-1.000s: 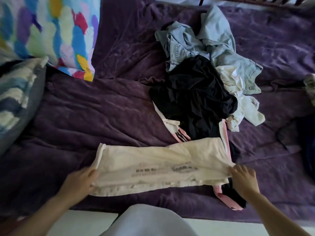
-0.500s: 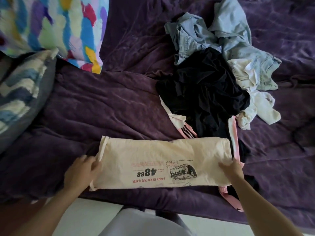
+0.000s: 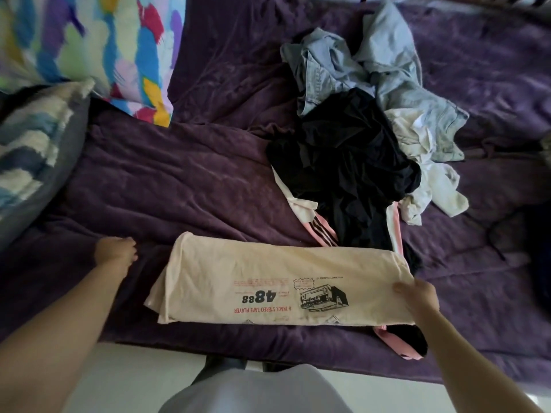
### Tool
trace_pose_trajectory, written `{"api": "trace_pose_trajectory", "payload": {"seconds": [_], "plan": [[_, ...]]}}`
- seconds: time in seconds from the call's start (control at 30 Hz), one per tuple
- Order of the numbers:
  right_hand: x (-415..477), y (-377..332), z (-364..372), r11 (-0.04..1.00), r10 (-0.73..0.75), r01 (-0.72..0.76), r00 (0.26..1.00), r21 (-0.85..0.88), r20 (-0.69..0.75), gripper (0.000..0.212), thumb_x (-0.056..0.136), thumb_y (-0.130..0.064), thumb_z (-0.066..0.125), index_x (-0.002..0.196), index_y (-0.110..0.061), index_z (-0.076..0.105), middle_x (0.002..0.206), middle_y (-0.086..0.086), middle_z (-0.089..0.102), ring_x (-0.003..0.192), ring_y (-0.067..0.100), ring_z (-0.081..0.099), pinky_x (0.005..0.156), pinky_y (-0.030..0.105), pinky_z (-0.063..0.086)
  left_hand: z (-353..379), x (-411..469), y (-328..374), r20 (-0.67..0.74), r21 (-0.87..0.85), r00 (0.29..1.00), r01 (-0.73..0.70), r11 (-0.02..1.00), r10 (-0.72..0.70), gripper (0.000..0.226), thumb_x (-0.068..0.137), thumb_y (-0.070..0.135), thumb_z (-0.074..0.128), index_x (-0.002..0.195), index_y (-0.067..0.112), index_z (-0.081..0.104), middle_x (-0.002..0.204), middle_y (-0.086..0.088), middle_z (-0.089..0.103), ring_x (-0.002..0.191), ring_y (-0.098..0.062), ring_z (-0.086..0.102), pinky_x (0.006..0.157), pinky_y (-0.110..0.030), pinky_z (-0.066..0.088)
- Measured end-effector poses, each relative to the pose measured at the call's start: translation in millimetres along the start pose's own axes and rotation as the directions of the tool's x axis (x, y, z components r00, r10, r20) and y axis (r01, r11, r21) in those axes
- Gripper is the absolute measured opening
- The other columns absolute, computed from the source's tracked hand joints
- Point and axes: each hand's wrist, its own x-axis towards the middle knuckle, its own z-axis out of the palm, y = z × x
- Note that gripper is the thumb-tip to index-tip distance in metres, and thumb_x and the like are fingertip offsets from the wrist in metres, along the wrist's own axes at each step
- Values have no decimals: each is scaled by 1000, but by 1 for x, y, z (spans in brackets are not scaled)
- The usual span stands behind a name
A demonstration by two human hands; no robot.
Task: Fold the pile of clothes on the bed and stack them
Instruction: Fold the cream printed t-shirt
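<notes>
A cream T-shirt (image 3: pixel 268 281) printed with "4888" and a tape player lies folded into a long strip near the bed's front edge. My right hand (image 3: pixel 417 296) holds its right end, fingers curled over the cloth. My left hand (image 3: pixel 116 251) is off the shirt, a little left of its left end, on the purple blanket with loosely curled fingers and nothing in it. Behind the shirt lies the unfolded pile: a black garment (image 3: pixel 346 162), light blue denim (image 3: pixel 372 73), a white piece (image 3: pixel 429 180) and a pink-and-white striped piece (image 3: pixel 322 228).
The purple blanket (image 3: pixel 179 180) covers the bed. A colourful pillow (image 3: pixel 89 46) and a blue-and-cream cushion (image 3: pixel 32 144) sit at the left. A pink-and-black cloth (image 3: pixel 405 341) hangs over the front edge under the shirt's right end. A dark item (image 3: pixel 536 251) lies at the far right.
The shirt was folded over so its print faces up. My left hand has let go of the left end and moved away to the left. My right hand stays at the right end.
</notes>
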Motion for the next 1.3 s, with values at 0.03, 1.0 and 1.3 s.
{"api": "trace_pose_trajectory", "payload": {"seconds": [0.03, 1.0, 1.3], "plan": [[-3, -2, 2, 1000, -15, 15, 1000, -24, 11, 26, 79, -15, 67, 100, -1, 62, 88, 16, 60, 89, 37, 59, 84, 44, 45, -4, -1, -1, 31, 30, 999, -21, 999, 20, 20, 95, 15, 49, 87, 0, 59, 36, 0, 52, 26, -6, 47, 35, -17, 37], [-137, -91, 19, 937, -328, 315, 942, -152, -67, 36, 88, -19, 56, 120, -5, 46, 94, 11, 58, 79, 28, 51, 66, 32, 37, 41, -100, -27, 422, 387, 356, -902, 190, 834, 24, 71, 16, 63, 93, 11, 68, 108, -13, 61, 102, -34, 52, 73, -48, 52], [-243, -132, 115, 750, -552, 629, 428, 203, 715, 57, 91, -24, 58, 142, -29, 32, 122, -3, 52, 109, 9, 48, 86, 15, 38, 20, -126, -48, 689, 236, 680, -538, 809, 251, 21, 91, 5, 54, 76, 19, 48, 75, 3, 47, 71, -8, 48, 78, -22, 49]]}}
